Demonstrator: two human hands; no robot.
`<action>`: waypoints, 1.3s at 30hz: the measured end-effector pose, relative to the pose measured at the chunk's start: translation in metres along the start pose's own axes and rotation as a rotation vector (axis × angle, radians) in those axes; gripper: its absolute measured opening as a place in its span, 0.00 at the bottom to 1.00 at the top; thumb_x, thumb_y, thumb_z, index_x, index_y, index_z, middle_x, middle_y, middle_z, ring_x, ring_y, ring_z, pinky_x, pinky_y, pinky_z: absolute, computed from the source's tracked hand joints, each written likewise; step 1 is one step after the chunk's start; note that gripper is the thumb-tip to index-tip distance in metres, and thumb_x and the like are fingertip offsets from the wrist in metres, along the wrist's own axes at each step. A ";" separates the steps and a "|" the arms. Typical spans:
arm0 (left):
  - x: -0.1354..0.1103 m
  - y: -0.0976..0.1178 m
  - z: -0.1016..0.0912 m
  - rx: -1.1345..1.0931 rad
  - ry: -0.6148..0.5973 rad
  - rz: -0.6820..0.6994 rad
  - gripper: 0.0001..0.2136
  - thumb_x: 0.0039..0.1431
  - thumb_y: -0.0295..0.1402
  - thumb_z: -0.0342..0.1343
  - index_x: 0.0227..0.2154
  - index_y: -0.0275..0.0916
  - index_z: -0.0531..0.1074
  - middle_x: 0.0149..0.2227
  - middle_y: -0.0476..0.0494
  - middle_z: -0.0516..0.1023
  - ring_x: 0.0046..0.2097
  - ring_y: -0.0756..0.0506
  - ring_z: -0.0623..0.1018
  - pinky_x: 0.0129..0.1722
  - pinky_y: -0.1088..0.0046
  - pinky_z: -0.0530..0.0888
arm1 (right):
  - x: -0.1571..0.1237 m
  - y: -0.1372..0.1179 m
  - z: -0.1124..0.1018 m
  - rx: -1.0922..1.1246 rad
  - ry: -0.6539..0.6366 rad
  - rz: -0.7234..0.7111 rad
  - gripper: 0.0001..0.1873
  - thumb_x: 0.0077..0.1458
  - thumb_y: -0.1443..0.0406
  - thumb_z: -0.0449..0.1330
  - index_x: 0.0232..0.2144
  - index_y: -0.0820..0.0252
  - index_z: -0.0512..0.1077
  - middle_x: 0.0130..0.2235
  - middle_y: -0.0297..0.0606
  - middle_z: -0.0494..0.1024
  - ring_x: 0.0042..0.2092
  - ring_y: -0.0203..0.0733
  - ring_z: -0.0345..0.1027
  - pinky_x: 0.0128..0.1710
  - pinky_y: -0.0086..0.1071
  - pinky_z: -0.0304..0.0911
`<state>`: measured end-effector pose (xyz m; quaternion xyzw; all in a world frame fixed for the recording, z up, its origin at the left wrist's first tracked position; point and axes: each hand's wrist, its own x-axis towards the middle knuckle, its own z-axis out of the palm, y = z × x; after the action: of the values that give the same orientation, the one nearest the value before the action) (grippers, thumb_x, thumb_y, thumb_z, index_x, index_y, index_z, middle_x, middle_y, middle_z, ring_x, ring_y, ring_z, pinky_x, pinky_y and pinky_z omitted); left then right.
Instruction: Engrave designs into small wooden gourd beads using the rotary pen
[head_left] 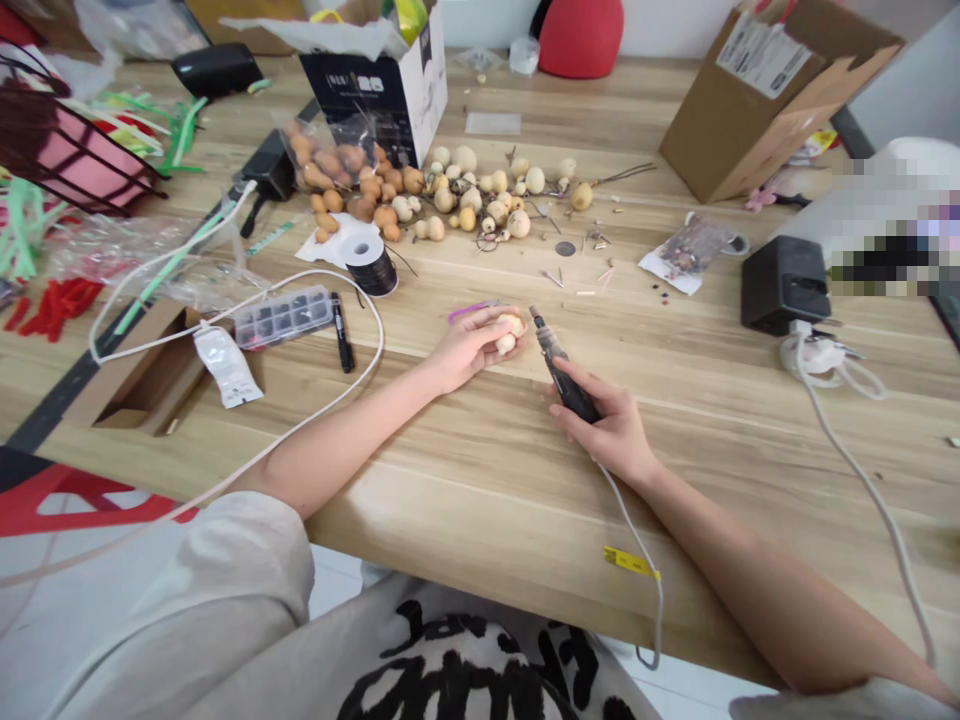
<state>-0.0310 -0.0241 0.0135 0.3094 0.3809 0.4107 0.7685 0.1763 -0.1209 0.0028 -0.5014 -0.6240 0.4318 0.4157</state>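
Across a wood-grain table (720, 370), you work with bare hands, clock positions taken from the pale gourd (507, 343) at their centre. A tall brown carton (705, 130) stands at 2 o'clock and a dark-and-white box (427, 100) at 11, both beyond the work, apparently leaving the near surface for your forearms. A pile of gourds (466, 218) spreads at 12, loose and within easy reach. At 9 lies a compartment case (289, 318), its small sections suited to sorting little parts, and at 10 a spool of dark wire (373, 275) stands on end.

Your right hand (613, 420), at 4, wraps a slim rotary tool (561, 368), the index finger stretched along its body, a grip that seems meant to steer the tip. Its pale cord (626, 515) drops toward 5, clear of both hands. Your left hand (463, 352), at 8, pinches the gourd between thumb and fingers, off the pile, presumably to keep the rounded shape from rolling. The tool's tip points up toward 11, seemingly just apart from the gourd at 2, though contact is hard to judge at this size.
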 end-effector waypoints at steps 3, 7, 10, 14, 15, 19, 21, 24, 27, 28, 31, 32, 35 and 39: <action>0.000 0.000 0.000 0.004 0.001 0.002 0.14 0.51 0.29 0.68 0.41 0.35 0.75 0.38 0.45 0.82 0.37 0.50 0.82 0.42 0.71 0.77 | 0.001 -0.002 -0.001 -0.045 -0.009 -0.049 0.30 0.52 0.66 0.62 0.59 0.58 0.72 0.41 0.42 0.81 0.41 0.45 0.76 0.42 0.42 0.75; 0.000 0.000 0.000 0.014 0.005 -0.003 0.14 0.52 0.29 0.67 0.42 0.35 0.74 0.38 0.44 0.82 0.37 0.50 0.82 0.44 0.69 0.77 | 0.000 -0.002 -0.001 -0.075 -0.025 -0.083 0.31 0.53 0.67 0.61 0.61 0.58 0.70 0.43 0.42 0.81 0.43 0.46 0.77 0.49 0.46 0.73; 0.000 0.000 0.001 0.021 0.004 0.002 0.14 0.53 0.29 0.66 0.42 0.35 0.74 0.38 0.44 0.82 0.38 0.50 0.82 0.46 0.69 0.77 | 0.000 -0.001 -0.002 -0.084 -0.030 -0.107 0.32 0.54 0.68 0.61 0.62 0.57 0.69 0.44 0.42 0.81 0.45 0.48 0.77 0.52 0.47 0.72; 0.000 0.000 0.001 0.013 -0.001 0.000 0.13 0.53 0.29 0.66 0.41 0.35 0.74 0.37 0.45 0.82 0.37 0.50 0.82 0.44 0.71 0.77 | 0.001 -0.001 -0.002 -0.088 -0.050 -0.124 0.32 0.53 0.69 0.61 0.62 0.56 0.69 0.45 0.42 0.82 0.48 0.50 0.77 0.54 0.49 0.71; 0.000 0.000 0.001 0.011 -0.001 0.001 0.13 0.53 0.29 0.66 0.41 0.35 0.74 0.36 0.45 0.82 0.37 0.50 0.82 0.43 0.72 0.77 | 0.001 -0.001 -0.002 -0.088 -0.051 -0.125 0.32 0.54 0.69 0.61 0.62 0.56 0.69 0.45 0.42 0.82 0.48 0.50 0.77 0.54 0.49 0.71; 0.001 0.000 0.000 0.020 0.012 0.010 0.13 0.52 0.29 0.66 0.41 0.35 0.74 0.36 0.45 0.82 0.36 0.51 0.81 0.43 0.72 0.77 | 0.001 -0.001 -0.002 -0.084 -0.038 -0.118 0.32 0.54 0.68 0.61 0.62 0.56 0.69 0.44 0.42 0.82 0.49 0.50 0.77 0.54 0.49 0.71; 0.001 0.000 0.000 0.023 0.014 0.010 0.14 0.52 0.29 0.67 0.42 0.35 0.75 0.36 0.45 0.82 0.36 0.51 0.81 0.43 0.70 0.77 | 0.001 -0.001 -0.001 -0.080 -0.037 -0.118 0.31 0.55 0.68 0.60 0.62 0.56 0.68 0.45 0.42 0.82 0.50 0.51 0.76 0.54 0.49 0.71; 0.001 0.000 0.000 0.018 0.010 0.008 0.14 0.51 0.29 0.67 0.42 0.35 0.74 0.37 0.45 0.82 0.37 0.51 0.81 0.45 0.69 0.78 | 0.001 0.000 -0.001 -0.089 -0.042 -0.119 0.31 0.55 0.68 0.60 0.62 0.57 0.68 0.44 0.43 0.81 0.48 0.50 0.76 0.54 0.50 0.71; 0.001 0.000 0.000 0.017 0.009 0.014 0.14 0.51 0.28 0.67 0.41 0.34 0.74 0.36 0.45 0.82 0.36 0.51 0.81 0.44 0.71 0.77 | 0.000 0.001 -0.001 -0.096 -0.043 -0.118 0.30 0.56 0.68 0.59 0.62 0.58 0.69 0.43 0.43 0.81 0.45 0.48 0.77 0.52 0.49 0.71; 0.001 -0.001 0.000 0.019 0.009 0.015 0.14 0.51 0.28 0.67 0.41 0.34 0.74 0.36 0.45 0.82 0.36 0.51 0.81 0.44 0.71 0.77 | 0.000 0.001 -0.001 -0.097 -0.043 -0.120 0.29 0.56 0.68 0.59 0.61 0.57 0.69 0.43 0.43 0.81 0.44 0.47 0.77 0.51 0.48 0.72; 0.001 -0.001 0.000 0.026 0.015 0.012 0.14 0.52 0.28 0.66 0.42 0.34 0.74 0.37 0.44 0.82 0.36 0.51 0.81 0.42 0.72 0.77 | 0.000 0.002 -0.001 -0.101 -0.041 -0.137 0.27 0.57 0.68 0.58 0.60 0.56 0.70 0.43 0.42 0.81 0.42 0.46 0.76 0.49 0.47 0.72; 0.001 -0.001 0.000 0.026 0.022 0.008 0.14 0.52 0.27 0.66 0.42 0.34 0.74 0.37 0.44 0.82 0.36 0.51 0.81 0.42 0.72 0.77 | 0.000 0.002 0.000 -0.105 -0.039 -0.144 0.27 0.57 0.68 0.58 0.59 0.56 0.71 0.43 0.42 0.81 0.42 0.45 0.76 0.48 0.46 0.72; 0.001 0.000 0.000 0.011 0.032 0.004 0.13 0.53 0.26 0.65 0.42 0.34 0.74 0.36 0.44 0.82 0.36 0.50 0.82 0.44 0.69 0.77 | 0.000 0.001 0.000 -0.115 -0.030 -0.152 0.26 0.57 0.67 0.58 0.59 0.55 0.71 0.42 0.41 0.80 0.41 0.45 0.76 0.49 0.46 0.72; 0.001 0.000 0.001 0.007 0.016 0.010 0.12 0.53 0.26 0.65 0.41 0.34 0.74 0.36 0.44 0.82 0.36 0.50 0.81 0.47 0.66 0.77 | 0.001 -0.001 -0.001 -0.124 -0.026 -0.151 0.26 0.57 0.67 0.59 0.59 0.55 0.71 0.42 0.41 0.80 0.42 0.45 0.76 0.50 0.46 0.71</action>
<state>-0.0295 -0.0236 0.0138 0.3106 0.3867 0.4157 0.7623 0.1768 -0.1202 0.0037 -0.4719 -0.6910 0.3663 0.4070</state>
